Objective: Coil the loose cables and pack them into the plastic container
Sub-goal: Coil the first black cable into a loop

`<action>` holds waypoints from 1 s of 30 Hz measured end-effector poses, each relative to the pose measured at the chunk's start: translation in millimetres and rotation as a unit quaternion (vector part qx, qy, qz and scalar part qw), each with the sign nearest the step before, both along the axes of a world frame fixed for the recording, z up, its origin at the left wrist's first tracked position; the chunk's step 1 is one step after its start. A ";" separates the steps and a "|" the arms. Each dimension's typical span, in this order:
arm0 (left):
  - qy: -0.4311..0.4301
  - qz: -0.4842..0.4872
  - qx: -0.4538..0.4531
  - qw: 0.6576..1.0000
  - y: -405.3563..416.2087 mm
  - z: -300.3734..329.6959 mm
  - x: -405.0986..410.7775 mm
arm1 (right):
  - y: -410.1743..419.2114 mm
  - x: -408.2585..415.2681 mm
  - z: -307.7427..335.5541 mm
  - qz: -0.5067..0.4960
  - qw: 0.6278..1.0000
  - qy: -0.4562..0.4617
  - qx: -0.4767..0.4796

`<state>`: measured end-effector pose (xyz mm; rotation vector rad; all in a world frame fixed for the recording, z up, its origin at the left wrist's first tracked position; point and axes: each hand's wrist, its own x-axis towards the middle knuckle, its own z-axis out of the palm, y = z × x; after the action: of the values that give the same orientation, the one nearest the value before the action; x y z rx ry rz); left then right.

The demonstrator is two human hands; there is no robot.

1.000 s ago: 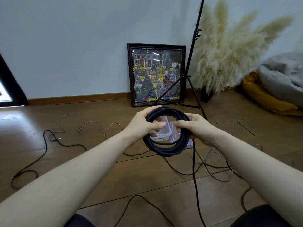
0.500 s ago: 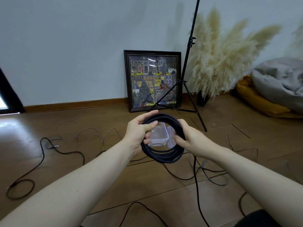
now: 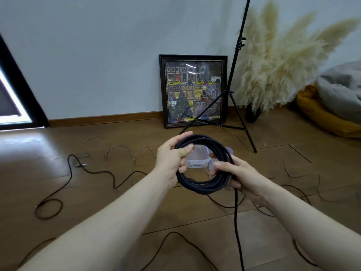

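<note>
Two hands are working one black cable coil (image 3: 203, 165), held in the air above the wooden floor (image 3: 97, 188) and directly in front of the clear plastic container (image 3: 197, 159), which is visible through the ring. Your left hand (image 3: 172, 159) is grasping the upper left of the coil, with the thumb lying over the strands and the fingers curled behind them. Your right hand (image 3: 234, 173) is grasping the lower right of the coil where the loose tail (image 3: 237, 227) is leaving the ring; how tightly its fingers are closing is hard to read from this angle.

To do this step well, you are feeding each new loop with the right hand and pinning it under the left thumb, so keep every loop matched to the ring already formed. Let the tail slide through the right fingers without twisting, and keep the left grasp firm so that finished loops are not springing apart.

The ring is standing nearly upright with its open face turned toward you. Its long axis is running on a diagonal, from upper left at the left thumb to lower right at the right hand. The tail is hanging almost straight down from the right hand and trailing off the bottom of the view.

Several more loose cables (image 3: 58, 184) are lying spread over the floor, so the task appears to be at an early stage.
</note>
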<state>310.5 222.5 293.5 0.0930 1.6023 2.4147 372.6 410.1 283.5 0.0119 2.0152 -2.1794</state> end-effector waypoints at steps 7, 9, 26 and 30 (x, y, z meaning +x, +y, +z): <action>-0.040 0.058 0.052 0.996 -5.6 -48.4 48.9 | -1.7 43.6 -40.6 -0.007 0.993 0.030 -0.110; -0.028 0.049 0.046 0.997 -8.1 -60.5 59.2 | -4.8 50.3 -48.3 -0.014 0.994 0.021 -0.106; -0.117 0.091 0.040 0.988 -17.3 -143.3 95.8 | -16.7 54.8 -109.3 0.010 0.996 -0.092 -0.007; -0.130 0.100 0.043 0.986 -19.4 -146.6 97.5 | -22.0 54.1 -120.6 -0.009 0.998 -0.060 0.025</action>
<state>408.0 203.1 146.8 -0.3696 1.4513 2.5177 426.7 388.1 162.9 0.1634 2.0101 -2.0842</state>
